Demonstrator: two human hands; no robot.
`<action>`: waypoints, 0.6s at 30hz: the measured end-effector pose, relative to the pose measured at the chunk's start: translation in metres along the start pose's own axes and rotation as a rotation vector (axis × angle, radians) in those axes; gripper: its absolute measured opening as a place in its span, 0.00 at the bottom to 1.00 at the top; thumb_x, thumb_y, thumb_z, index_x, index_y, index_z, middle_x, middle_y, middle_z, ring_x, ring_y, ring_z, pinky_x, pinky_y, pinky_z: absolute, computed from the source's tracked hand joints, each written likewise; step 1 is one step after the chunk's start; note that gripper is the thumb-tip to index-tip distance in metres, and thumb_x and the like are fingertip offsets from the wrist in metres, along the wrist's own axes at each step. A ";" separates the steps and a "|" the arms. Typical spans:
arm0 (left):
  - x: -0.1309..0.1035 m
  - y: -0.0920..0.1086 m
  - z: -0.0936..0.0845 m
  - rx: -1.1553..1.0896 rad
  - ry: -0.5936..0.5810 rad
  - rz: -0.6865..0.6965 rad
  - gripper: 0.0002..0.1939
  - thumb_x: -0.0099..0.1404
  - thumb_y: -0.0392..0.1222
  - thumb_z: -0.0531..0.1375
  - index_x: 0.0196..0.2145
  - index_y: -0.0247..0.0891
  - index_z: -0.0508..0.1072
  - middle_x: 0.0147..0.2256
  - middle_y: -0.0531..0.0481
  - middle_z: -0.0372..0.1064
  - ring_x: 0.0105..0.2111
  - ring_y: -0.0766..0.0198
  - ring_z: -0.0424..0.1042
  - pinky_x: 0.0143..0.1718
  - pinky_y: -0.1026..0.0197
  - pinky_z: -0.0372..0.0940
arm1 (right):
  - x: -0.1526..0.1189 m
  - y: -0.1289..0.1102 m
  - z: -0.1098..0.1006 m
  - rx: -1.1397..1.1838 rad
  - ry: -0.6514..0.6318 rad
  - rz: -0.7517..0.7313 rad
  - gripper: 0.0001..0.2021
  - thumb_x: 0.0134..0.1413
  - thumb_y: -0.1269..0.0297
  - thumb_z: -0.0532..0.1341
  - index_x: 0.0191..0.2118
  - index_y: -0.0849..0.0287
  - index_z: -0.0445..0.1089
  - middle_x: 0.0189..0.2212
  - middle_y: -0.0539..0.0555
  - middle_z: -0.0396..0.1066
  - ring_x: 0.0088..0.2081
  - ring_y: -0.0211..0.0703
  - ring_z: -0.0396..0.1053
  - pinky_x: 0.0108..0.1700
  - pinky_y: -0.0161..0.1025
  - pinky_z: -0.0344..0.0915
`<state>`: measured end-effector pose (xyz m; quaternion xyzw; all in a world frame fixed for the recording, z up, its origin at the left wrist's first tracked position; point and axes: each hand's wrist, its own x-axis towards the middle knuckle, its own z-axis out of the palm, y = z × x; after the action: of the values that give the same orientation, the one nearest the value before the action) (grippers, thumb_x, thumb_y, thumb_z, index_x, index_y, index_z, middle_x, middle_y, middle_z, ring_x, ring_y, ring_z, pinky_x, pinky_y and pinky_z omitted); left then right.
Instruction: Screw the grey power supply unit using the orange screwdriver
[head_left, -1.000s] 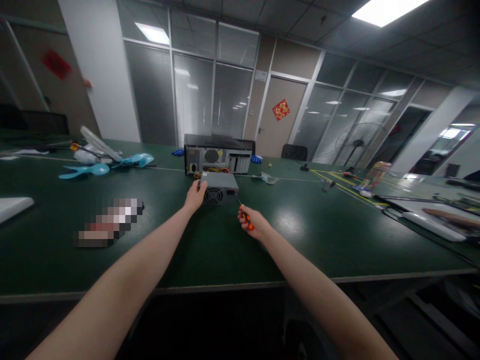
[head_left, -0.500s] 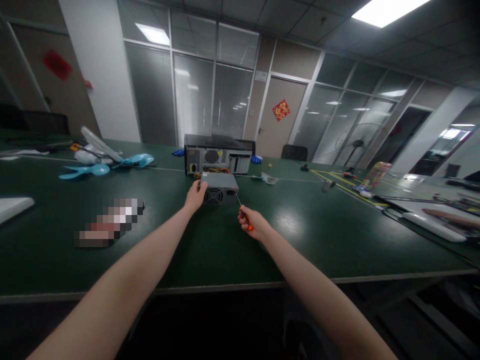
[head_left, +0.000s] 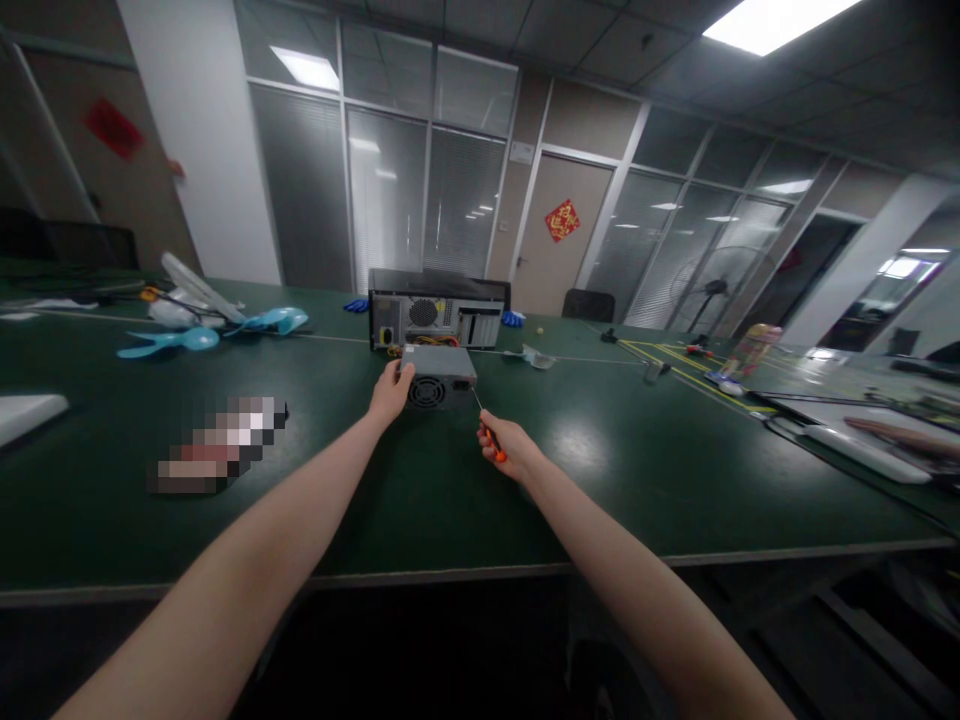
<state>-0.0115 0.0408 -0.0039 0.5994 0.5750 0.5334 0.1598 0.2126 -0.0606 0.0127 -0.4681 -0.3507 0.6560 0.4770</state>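
A grey metal power supply box (head_left: 441,360) with a round fan grille and a socket faces me on the green table (head_left: 450,500). My left hand (head_left: 389,392) grips its left side, the thumb on the front corner. In my right hand (head_left: 504,445) is a screwdriver (head_left: 493,441) with an orange and black handle, its thin shaft pointing up at the box's right front edge. Whether the tip touches the box is too small to tell. Right behind the box lies a computer case (head_left: 435,315), with coloured wires between them.
Blue fan blades (head_left: 180,340) lie on the left, near a blurred-out object (head_left: 217,445) and a white item (head_left: 30,415). A small plastic bag (head_left: 536,357) is right of the case. A framed board (head_left: 862,440) lies far right.
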 end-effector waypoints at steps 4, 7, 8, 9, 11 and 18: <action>0.000 0.001 0.000 0.000 -0.001 -0.003 0.28 0.59 0.61 0.46 0.50 0.40 0.62 0.44 0.44 0.67 0.43 0.56 0.66 0.45 0.56 0.58 | 0.003 0.002 -0.001 -0.004 0.007 -0.011 0.10 0.51 0.61 0.59 0.29 0.61 0.58 0.21 0.48 0.60 0.17 0.26 0.56 0.13 0.22 0.51; -0.001 0.001 0.000 0.004 0.002 -0.006 0.28 0.60 0.61 0.46 0.50 0.40 0.62 0.44 0.44 0.67 0.43 0.57 0.66 0.45 0.56 0.58 | 0.003 0.001 -0.002 0.001 0.006 -0.001 0.09 0.51 0.63 0.59 0.30 0.61 0.59 0.21 0.48 0.60 0.17 0.26 0.56 0.13 0.22 0.51; -0.001 0.002 0.000 0.008 0.003 -0.008 0.28 0.60 0.60 0.46 0.50 0.40 0.62 0.44 0.44 0.67 0.43 0.57 0.66 0.45 0.57 0.58 | 0.002 0.001 -0.001 0.003 0.003 0.007 0.09 0.52 0.62 0.58 0.29 0.62 0.59 0.21 0.49 0.60 0.17 0.26 0.56 0.13 0.22 0.51; -0.001 0.002 0.000 0.012 0.003 -0.011 0.28 0.60 0.60 0.46 0.50 0.40 0.62 0.44 0.44 0.67 0.43 0.57 0.66 0.45 0.57 0.58 | 0.001 0.001 -0.001 0.008 -0.004 0.017 0.09 0.53 0.61 0.56 0.29 0.62 0.59 0.21 0.49 0.60 0.17 0.26 0.56 0.13 0.22 0.51; -0.002 0.004 -0.001 0.018 -0.001 -0.016 0.27 0.60 0.59 0.45 0.50 0.39 0.62 0.45 0.44 0.67 0.43 0.57 0.66 0.44 0.57 0.59 | 0.000 -0.001 -0.001 0.019 -0.019 0.043 0.12 0.56 0.58 0.52 0.29 0.63 0.60 0.22 0.51 0.61 0.17 0.26 0.56 0.13 0.22 0.52; -0.003 0.006 -0.002 0.019 -0.008 -0.014 0.27 0.61 0.59 0.45 0.50 0.39 0.62 0.45 0.44 0.67 0.43 0.57 0.66 0.45 0.57 0.58 | 0.001 -0.001 -0.002 0.031 -0.032 0.067 0.13 0.54 0.57 0.54 0.29 0.62 0.59 0.21 0.50 0.60 0.16 0.26 0.54 0.12 0.21 0.47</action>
<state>-0.0096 0.0355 0.0002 0.5989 0.5836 0.5244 0.1603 0.2148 -0.0590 0.0130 -0.4616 -0.3322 0.6845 0.4561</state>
